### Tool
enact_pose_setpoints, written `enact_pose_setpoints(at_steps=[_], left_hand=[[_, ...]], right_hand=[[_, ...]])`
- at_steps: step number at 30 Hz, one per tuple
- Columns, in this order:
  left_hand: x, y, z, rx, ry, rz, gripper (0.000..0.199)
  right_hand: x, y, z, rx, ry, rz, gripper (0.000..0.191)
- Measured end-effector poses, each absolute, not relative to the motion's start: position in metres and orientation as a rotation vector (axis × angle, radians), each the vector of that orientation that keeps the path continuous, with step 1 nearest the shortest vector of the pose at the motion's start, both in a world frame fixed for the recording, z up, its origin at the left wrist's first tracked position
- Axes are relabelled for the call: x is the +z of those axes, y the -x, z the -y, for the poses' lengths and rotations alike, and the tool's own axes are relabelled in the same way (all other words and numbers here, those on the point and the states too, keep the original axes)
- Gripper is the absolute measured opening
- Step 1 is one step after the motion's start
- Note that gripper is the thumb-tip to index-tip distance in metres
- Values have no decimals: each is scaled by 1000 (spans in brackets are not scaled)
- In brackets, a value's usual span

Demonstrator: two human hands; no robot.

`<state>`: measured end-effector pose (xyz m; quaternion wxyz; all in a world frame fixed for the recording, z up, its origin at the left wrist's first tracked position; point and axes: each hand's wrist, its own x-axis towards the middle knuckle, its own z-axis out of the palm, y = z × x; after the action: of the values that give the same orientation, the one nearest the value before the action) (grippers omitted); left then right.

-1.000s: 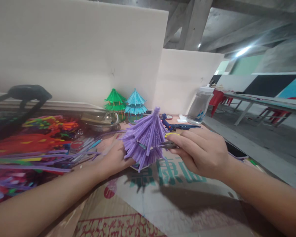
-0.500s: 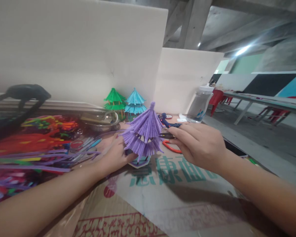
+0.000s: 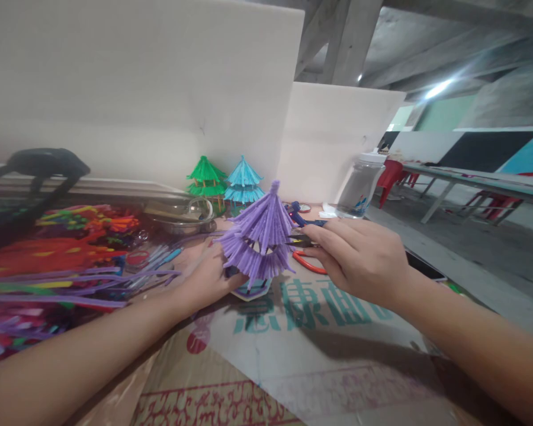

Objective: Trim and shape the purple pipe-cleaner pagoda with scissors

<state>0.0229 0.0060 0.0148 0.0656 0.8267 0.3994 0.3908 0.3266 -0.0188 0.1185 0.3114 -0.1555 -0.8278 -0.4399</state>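
Note:
A purple pipe-cleaner pavilion (image 3: pixel 266 231) with a two-tiered pointed roof stands upright on a small pale base (image 3: pixel 253 293). My left hand (image 3: pixel 208 272) grips it low on the left side; the roof's lower tier hides some of the fingers. On the right, my right hand (image 3: pixel 359 251) is closed around a small dark tool (image 3: pixel 302 240) with a touch of yellow. The tool's tip meets the roof's right edge, and its exact kind is hard to make out. Below those fingers shows a curved orange handle (image 3: pixel 308 264).
Green (image 3: pixel 206 177) and blue (image 3: pixel 243 180) pavilions stand behind, near a metal bowl (image 3: pixel 177 222) and a blue glue gun (image 3: pixel 298 213). Coloured pipe cleaners (image 3: pixel 71 260) cover the left. A clear bottle (image 3: pixel 359 186) and a phone (image 3: pixel 424 266) are at right. Cardboard (image 3: pixel 266 361) covers the table.
My right hand and the dark tool have shifted only slightly at the roof's right edge. The pavilion and my left hand stay almost as they were.

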Motion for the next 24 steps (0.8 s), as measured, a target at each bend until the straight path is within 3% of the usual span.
enact_pose_setpoints(at_steps=[12,19,24], left_hand=[[19,-24,-5,1171,-2509,-1269,49],[25,-29,-1,1209,-2500,-1194,31],[24,-29,-2,1235,-2471,-1161,36]], right_hand=[[122,-330,17,-1186,415,2267,22],[119,-331,14,-1236,410,2242,22],[120,-332,16,-1225,406,2229,19]])
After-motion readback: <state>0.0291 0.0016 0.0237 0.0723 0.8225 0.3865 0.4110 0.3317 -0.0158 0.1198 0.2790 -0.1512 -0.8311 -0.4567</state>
